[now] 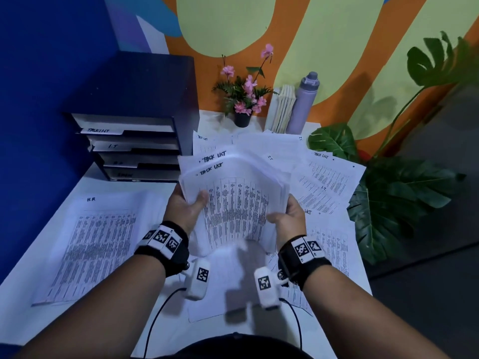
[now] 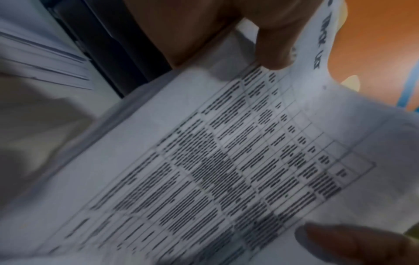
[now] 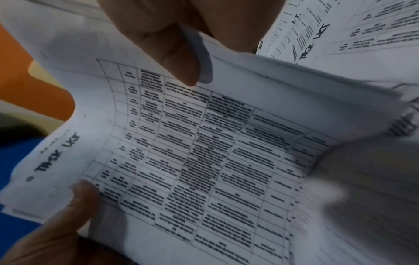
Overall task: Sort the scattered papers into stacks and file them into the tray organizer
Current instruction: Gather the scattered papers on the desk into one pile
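Note:
Both hands hold a bowed stack of "TASK LIST" papers (image 1: 234,200) (image 2: 226,170) (image 3: 204,152) above the white table. My left hand (image 1: 190,206) grips its left edge, thumb on top. My right hand (image 1: 285,215) grips its right edge, thumb (image 3: 179,59) on the printed table. The dark tray organizer (image 1: 134,141) stands at the back left, with labelled trays "TASK LIST" and "I.T". An "H.R" stack (image 1: 96,244) lies flat at the left. Scattered papers (image 1: 326,177) marked "I.T" and "TASK LIST" spread behind and to the right of the held stack.
A pot of pink flowers (image 1: 243,99), standing booklets (image 1: 282,107) and a lilac bottle (image 1: 304,102) line the back wall. A large leafy plant (image 1: 394,193) crowds the table's right edge. More sheets (image 1: 246,281) lie under my wrists.

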Demonstrator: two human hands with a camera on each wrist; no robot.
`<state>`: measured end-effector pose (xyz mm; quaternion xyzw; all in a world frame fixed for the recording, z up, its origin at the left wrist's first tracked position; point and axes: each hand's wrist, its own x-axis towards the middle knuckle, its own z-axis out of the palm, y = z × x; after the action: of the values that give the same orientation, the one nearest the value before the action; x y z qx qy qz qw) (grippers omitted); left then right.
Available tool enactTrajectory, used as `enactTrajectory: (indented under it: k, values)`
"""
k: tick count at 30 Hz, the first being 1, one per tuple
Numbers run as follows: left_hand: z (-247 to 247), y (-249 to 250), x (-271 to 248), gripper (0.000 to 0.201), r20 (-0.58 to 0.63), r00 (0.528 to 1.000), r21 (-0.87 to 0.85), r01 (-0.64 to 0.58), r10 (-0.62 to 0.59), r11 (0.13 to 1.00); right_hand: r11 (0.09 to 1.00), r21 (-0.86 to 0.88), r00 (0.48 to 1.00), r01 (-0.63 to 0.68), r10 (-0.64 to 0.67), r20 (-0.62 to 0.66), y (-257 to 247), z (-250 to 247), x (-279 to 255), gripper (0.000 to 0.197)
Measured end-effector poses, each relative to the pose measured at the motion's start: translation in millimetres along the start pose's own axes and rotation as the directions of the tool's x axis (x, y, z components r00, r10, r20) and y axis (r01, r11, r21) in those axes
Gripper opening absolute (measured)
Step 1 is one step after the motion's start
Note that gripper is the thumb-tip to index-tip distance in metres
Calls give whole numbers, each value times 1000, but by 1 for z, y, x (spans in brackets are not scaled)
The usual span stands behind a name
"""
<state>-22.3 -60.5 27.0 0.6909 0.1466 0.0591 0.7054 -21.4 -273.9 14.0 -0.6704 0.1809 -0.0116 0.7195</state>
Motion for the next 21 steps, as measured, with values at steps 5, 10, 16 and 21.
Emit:
enactTrajectory:
  k: [5,10,16,21]
  values:
    - [-8,-20,-12,34,93,994,186,43,-61,982,999,7,997,-41,41,58,13,5,-6,52]
    - [-15,-53,-11,37,114,977,393,123,-181,911,943,-330,997,-44,62,45,22,8,-8,28]
    - [-66,-34,12,32,-80,989,438,147,-124,887,940,-329,967,-89,160,197,6,52,-12,53]
    - [-152,-46,21,41,-170,975,602,220,-147,768,799,-598,945,69,140,297,31,125,-34,36]
